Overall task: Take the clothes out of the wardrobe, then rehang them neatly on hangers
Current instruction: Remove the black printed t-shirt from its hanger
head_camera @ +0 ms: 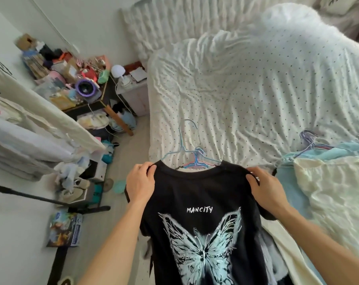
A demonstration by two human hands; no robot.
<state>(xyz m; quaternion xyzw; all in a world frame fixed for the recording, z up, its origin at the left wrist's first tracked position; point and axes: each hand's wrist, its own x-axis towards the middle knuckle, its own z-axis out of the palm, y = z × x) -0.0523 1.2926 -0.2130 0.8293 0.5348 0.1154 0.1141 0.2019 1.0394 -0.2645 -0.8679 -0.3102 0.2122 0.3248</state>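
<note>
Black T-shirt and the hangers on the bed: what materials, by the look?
Black T-shirt: soft matte knit, likely cotton; it hangs limp, butterfly print on top. Hangers: thin, smooth, pastel blue and pink; plastic or coated wire, cannot tell which.

Head-worn wide-angle camera, looking forward and down over both hands.

The one view is sitting close above the left hand (140, 183) and right hand (265, 187), which are gripping the shoulders of a black T-shirt (203, 194) at lower centre. It is facing the bed (236, 89) stretching away beyond the hands. A cluttered bench (86, 106) is lying farther off beyond the left hand, and straight lines are bending near the frame's edges.
</note>
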